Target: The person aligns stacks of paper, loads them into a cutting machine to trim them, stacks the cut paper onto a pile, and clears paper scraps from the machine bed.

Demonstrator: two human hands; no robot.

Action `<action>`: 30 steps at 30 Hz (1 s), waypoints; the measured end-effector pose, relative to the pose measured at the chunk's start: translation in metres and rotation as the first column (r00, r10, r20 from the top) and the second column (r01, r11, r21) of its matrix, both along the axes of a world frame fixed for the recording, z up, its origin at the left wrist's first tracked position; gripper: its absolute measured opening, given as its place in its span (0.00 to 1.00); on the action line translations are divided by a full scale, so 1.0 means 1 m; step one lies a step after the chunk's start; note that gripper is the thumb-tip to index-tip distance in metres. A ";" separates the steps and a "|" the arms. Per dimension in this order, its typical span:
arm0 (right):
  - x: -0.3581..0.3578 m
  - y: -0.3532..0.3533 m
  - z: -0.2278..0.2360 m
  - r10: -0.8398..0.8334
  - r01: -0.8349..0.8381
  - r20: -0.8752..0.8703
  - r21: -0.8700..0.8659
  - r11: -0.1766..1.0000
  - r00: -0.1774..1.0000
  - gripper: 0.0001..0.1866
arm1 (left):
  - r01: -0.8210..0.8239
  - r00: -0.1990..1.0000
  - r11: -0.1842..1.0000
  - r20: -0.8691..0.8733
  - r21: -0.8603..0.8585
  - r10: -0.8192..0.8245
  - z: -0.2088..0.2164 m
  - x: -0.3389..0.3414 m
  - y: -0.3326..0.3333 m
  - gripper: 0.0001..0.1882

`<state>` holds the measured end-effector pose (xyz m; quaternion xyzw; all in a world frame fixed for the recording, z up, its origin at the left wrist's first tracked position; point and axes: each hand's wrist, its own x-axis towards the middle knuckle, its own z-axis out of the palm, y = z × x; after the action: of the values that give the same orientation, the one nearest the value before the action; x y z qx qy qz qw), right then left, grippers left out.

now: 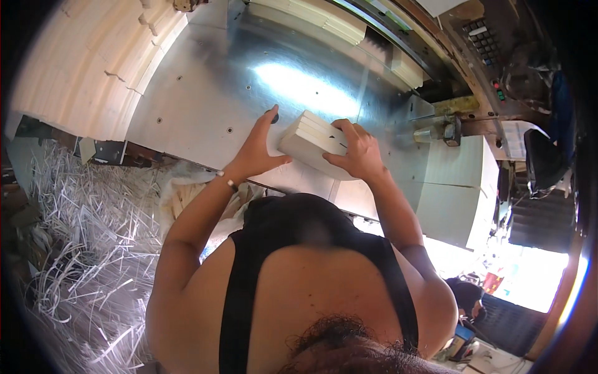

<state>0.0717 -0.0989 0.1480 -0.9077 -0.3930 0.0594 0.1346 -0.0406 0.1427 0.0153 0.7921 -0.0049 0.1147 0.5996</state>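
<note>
Hands (pixel 311 153) hide the paper stack's (pixel 311 138) lower edge.

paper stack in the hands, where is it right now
In the head view, the paper stack sits just right of centre on the metal table, gripped between the left hand and right hand.
</note>
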 end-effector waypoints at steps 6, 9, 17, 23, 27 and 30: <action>-0.006 -0.014 -0.003 -0.034 0.036 -0.019 0.102 0.994 0.999 0.35 | 0.248 0.968 0.962 -0.059 0.111 -0.243 -0.004 0.037 0.002 0.59; -0.014 -0.042 0.000 -0.112 0.113 -0.025 0.068 0.991 0.993 0.39 | 0.309 0.943 0.943 -0.169 0.123 -0.287 -0.005 0.042 0.005 0.54; -0.024 -0.101 -0.121 -0.237 0.622 -0.614 0.547 0.561 0.753 0.43 | 0.242 0.970 0.959 -0.047 0.150 -0.238 0.006 0.062 -0.009 0.44; -0.042 -0.102 -0.131 -0.356 0.540 -0.429 0.458 0.706 0.830 0.28 | 0.350 0.933 0.899 -0.013 0.264 -0.359 0.013 0.059 -0.021 0.33; -0.063 -0.116 -0.119 -0.358 0.424 -0.230 0.430 0.797 0.905 0.21 | 0.342 0.910 0.857 0.091 0.386 -0.405 0.017 0.059 -0.037 0.22; -0.081 -0.118 -0.118 -0.440 0.492 -0.219 0.416 0.765 0.871 0.19 | 0.368 0.904 0.813 0.029 0.451 -0.425 0.000 0.059 -0.043 0.22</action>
<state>-0.0089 -0.2170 0.0303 -0.9138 -0.1498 -0.0213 0.3769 0.0180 0.0995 0.0151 0.8779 -0.2343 0.0338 0.4162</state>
